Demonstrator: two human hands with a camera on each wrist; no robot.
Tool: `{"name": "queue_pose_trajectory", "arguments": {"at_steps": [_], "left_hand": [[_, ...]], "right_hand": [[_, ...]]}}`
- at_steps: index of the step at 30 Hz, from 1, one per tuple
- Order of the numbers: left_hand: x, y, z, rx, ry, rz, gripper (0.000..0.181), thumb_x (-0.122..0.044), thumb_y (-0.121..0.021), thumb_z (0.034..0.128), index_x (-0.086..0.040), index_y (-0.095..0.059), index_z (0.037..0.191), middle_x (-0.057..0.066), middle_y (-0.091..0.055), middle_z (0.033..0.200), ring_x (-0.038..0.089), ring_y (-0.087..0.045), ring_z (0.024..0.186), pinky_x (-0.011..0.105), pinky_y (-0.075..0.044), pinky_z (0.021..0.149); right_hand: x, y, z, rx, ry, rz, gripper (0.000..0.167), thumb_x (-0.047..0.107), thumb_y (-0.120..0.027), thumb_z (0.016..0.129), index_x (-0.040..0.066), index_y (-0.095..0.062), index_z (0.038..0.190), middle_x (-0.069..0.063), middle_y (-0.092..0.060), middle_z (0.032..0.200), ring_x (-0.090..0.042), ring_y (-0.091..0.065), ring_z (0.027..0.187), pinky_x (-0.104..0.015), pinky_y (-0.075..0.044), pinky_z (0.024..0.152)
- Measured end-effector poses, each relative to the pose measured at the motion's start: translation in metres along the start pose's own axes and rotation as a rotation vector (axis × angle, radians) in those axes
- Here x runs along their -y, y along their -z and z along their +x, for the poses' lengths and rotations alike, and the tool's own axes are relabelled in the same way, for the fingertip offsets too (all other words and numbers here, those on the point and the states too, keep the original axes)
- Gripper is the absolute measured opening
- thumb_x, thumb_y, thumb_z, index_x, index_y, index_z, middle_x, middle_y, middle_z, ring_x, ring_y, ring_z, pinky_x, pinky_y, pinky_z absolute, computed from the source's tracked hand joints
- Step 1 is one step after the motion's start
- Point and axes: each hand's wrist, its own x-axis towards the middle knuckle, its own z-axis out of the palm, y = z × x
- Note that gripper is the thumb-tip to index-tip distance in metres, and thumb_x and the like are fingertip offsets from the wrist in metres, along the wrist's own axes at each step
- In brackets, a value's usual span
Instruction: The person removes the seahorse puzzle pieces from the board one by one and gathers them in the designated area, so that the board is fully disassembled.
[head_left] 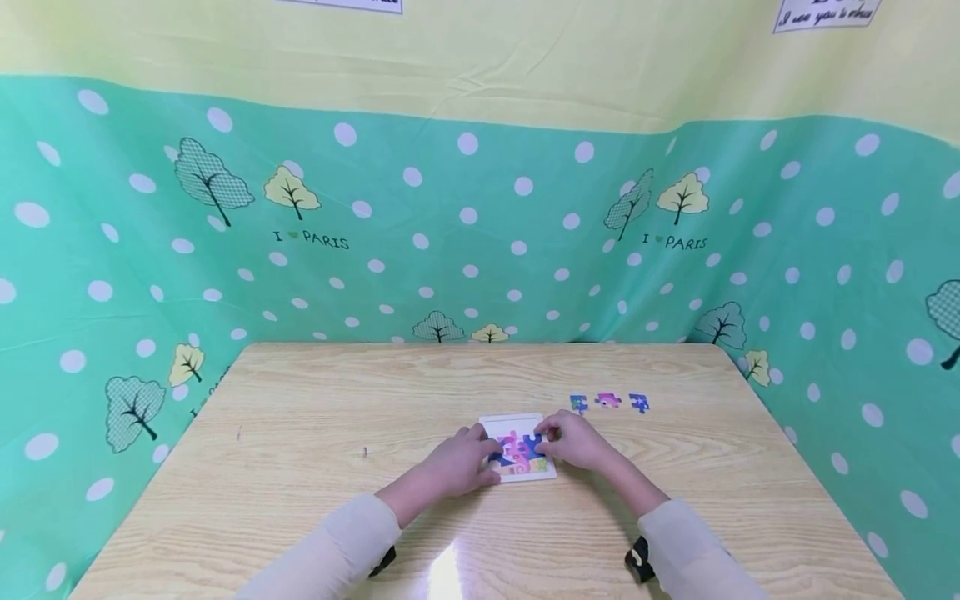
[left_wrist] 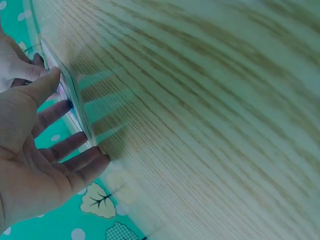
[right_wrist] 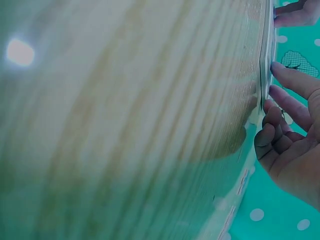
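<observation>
A small white-framed puzzle board (head_left: 517,419) lies on the table with pink, blue and yellow pieces in its lower part. My left hand (head_left: 459,462) rests at the board's left side, fingers spread and nearly straight; in the left wrist view the left hand (left_wrist: 37,145) touches the board's edge (left_wrist: 80,107). At the right side, my right hand (head_left: 576,440) holds a blue puzzle piece (head_left: 531,443) between thumb and forefinger. The right wrist view shows that hand (right_wrist: 295,135) with its other fingers curled; the piece itself is hidden there.
Three loose puzzle pieces lie in a row behind the board: a blue-green one (head_left: 578,403), a pink one (head_left: 607,401) and a blue one (head_left: 638,402). A tiny grey object (head_left: 365,452) is on the wooden table (head_left: 300,500) to the left. A polka-dot curtain (head_left: 465,242) surrounds the table.
</observation>
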Motion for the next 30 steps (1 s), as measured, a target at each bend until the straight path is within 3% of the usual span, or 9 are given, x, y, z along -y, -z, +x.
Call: {"name": "queue_pose_trajectory", "arguments": {"at_steps": [6, 15, 30], "left_hand": [[-0.0021, -0.0001, 0.0019, -0.003, 0.019, 0.024, 0.044, -0.040, -0.062, 0.0872, -0.020, -0.058, 0.126, 0.007, -0.055, 0.115, 0.020, -0.053, 0.097, 0.036, -0.050, 0.080], [-0.0042, 0.0001, 0.0015, -0.009, 0.017, 0.046, 0.042, -0.039, -0.062, 0.0869, -0.020, -0.058, 0.124, 0.007, -0.055, 0.113, 0.021, -0.053, 0.097, 0.036, -0.051, 0.078], [-0.0046, -0.0009, 0.0011, 0.003, 0.020, 0.057, 0.046, -0.040, -0.060, 0.0886, -0.025, -0.054, 0.132, 0.007, -0.053, 0.113, 0.020, -0.051, 0.097, 0.035, -0.050, 0.076]], "right_hand": [[0.0024, 0.0019, -0.0026, -0.006, 0.030, 0.008, 0.023, 0.011, -0.072, 0.079, 0.002, -0.069, 0.100, -0.001, -0.051, 0.077, -0.012, -0.046, 0.071, -0.025, -0.040, 0.061], [0.0046, 0.0008, 0.0005, 0.010, -0.064, 0.031, 0.018, 0.012, -0.073, 0.080, 0.007, -0.069, 0.097, -0.002, -0.051, 0.080, -0.014, -0.046, 0.074, -0.024, -0.040, 0.062], [0.0079, 0.0016, 0.0001, 0.027, -0.062, 0.012, 0.015, 0.012, -0.071, 0.081, 0.007, -0.068, 0.094, -0.002, -0.051, 0.079, -0.014, -0.045, 0.073, -0.025, -0.039, 0.064]]}}
